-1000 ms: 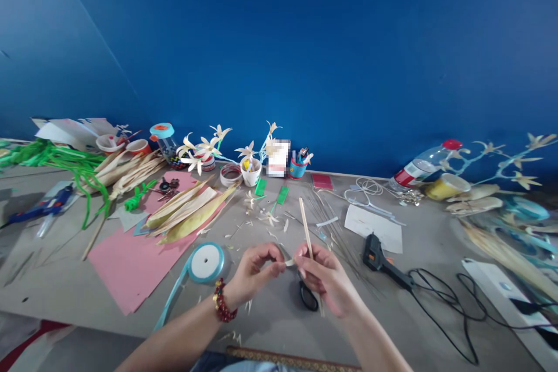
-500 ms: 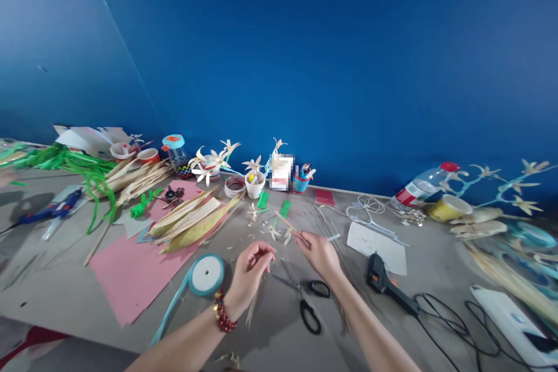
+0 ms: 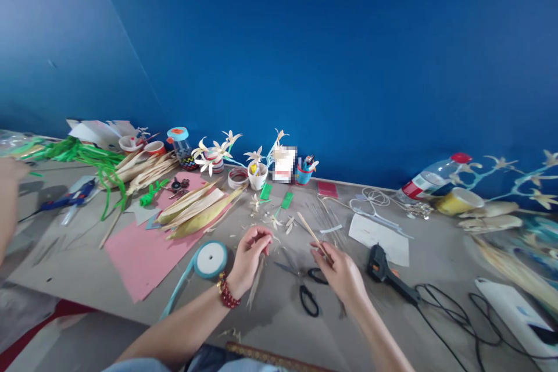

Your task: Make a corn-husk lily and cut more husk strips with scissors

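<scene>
My right hand (image 3: 342,273) pinches a thin tan stick (image 3: 309,228), which points up and to the left from the fingers. My left hand (image 3: 251,256) is closed in a pinch; whatever sits between its fingertips is too small to make out. Pale dry strips (image 3: 256,286) extend below that hand. Black-handled scissors (image 3: 307,300) lie open on the table between my hands, partly behind the right one. Just beyond my hands lie small pale husk flowers (image 3: 274,221), with scraps around them.
Left of me are a blue ribbon roll (image 3: 211,258), corn husks (image 3: 196,215) and pink paper (image 3: 135,256). A black glue gun (image 3: 379,264) with its cord lies right. Cups (image 3: 257,177) of flowers and pens line the blue wall. Another person's arm (image 3: 7,203) shows at far left.
My right hand has moved right and toward me with the stick, away from the small flowers. My left hand stays nearly in place. The other person's arm shows more at the left edge.
</scene>
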Tool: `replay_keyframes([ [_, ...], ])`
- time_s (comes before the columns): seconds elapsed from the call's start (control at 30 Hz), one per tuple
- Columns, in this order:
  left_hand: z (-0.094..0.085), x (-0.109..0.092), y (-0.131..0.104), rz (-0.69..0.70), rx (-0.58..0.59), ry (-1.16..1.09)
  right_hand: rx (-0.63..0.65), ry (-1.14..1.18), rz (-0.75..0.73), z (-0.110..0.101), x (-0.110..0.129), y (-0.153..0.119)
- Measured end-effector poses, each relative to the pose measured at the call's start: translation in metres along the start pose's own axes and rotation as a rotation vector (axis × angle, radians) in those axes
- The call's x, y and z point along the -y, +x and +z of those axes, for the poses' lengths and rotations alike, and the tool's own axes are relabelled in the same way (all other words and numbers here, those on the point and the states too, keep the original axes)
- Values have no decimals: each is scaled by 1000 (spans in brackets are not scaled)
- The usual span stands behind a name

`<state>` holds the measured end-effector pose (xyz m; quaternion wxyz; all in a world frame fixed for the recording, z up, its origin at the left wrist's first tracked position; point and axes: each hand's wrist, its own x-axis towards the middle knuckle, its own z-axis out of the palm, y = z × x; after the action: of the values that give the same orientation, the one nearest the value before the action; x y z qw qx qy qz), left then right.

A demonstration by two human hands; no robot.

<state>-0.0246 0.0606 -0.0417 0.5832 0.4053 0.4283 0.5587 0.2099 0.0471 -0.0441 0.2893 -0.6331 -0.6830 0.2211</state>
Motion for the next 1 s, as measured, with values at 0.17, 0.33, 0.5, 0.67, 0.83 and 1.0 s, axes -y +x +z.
replay_keyframes([
  [0.17, 0, -25, 1, -131, 77, -309, -52, -87, -49, -6, -5, -7],
  [0.33, -16, -51, 8, -3, 171, 13, -85, -140, -50, -17, -17, -10],
  [0.5, -36, -55, -7, 199, 478, 1103, -116, -147, -71, -15, -25, -20],
  [0.67, -44, -33, -28, 125, 506, 1532, -163, -180, -68, -14, -31, -28],
  [0.83, -44, -21, -32, 99, 501, 1526, -226, -254, -132, -25, -31, -23],
  [1.0, -45, -16, -34, 136, 486, 1509, -222, -335, -176, -24, -30, -16],
])
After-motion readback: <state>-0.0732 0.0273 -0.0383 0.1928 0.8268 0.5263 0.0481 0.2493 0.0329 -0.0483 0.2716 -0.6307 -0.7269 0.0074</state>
